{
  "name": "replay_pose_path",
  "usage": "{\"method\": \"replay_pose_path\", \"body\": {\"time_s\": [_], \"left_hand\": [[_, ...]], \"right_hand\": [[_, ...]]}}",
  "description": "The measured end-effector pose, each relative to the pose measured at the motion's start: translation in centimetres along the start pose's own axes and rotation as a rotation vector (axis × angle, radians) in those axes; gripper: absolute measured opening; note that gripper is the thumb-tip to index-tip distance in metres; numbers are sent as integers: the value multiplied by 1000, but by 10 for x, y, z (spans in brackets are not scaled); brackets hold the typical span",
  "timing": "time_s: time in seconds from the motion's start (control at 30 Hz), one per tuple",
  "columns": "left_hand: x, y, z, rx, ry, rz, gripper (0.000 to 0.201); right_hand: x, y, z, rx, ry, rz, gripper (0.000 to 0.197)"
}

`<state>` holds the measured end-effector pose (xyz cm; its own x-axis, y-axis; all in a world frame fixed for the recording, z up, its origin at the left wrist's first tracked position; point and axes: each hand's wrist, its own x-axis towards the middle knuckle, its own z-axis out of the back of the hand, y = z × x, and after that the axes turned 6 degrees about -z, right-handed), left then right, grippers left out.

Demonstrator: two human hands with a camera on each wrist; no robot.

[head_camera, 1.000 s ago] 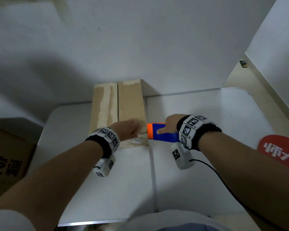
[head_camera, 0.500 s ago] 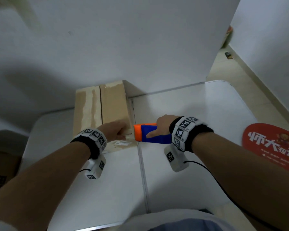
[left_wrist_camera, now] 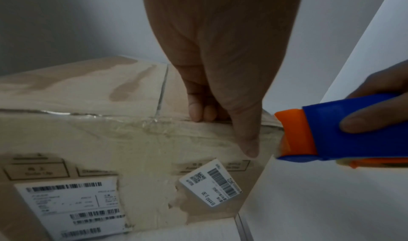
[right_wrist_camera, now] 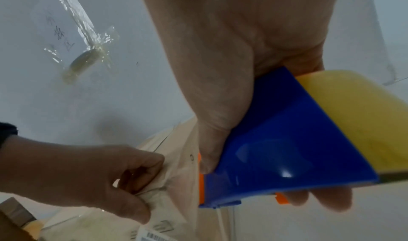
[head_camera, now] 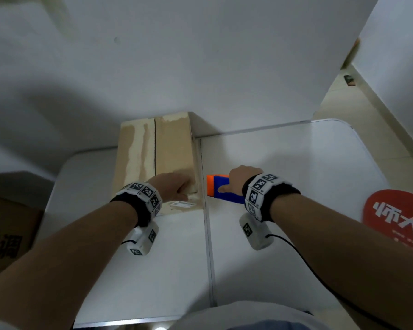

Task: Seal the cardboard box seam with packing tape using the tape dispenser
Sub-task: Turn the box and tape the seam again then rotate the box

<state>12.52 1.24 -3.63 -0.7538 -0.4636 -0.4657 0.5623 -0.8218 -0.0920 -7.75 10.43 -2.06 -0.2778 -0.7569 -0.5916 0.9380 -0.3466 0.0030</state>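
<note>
The white counter [head_camera: 284,177] carries a cardboard box [head_camera: 138,151] pushed against the wall, flaps closed with the seam [head_camera: 155,144] running away from the person; what is inside cannot be seen. Compared with half a second ago, both hands sit in nearly the same places; mainly the head view has shifted. The left hand [head_camera: 172,186] rests on the box's near right top edge, fingers curled and pinching clear tape [left_wrist_camera: 154,122] at the edge, thumb pointing down the front face. The right hand [head_camera: 240,178] grips the blue-and-orange tape dispenser [head_camera: 221,190] just right of the box corner, orange nose toward the box, a yellowish tape roll [right_wrist_camera: 362,112] behind it. Two shipping labels [left_wrist_camera: 73,208] sit on the front face.
</note>
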Motion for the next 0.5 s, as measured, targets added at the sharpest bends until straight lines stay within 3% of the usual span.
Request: {"method": "replay_pose_path", "body": {"time_s": [0.2, 0.33, 0.5], "left_hand": [[-2, 2, -1, -59, -22, -27, 25], [-1, 6, -5, -67, -21, -39, 30], [2, 12, -10, -106, -49, -57, 28]], "right_hand": [[23, 24, 4, 22, 64, 3, 54], [49, 13, -14, 61, -8, -114, 38], [68, -10, -36, 264, 116, -252, 41]]}}
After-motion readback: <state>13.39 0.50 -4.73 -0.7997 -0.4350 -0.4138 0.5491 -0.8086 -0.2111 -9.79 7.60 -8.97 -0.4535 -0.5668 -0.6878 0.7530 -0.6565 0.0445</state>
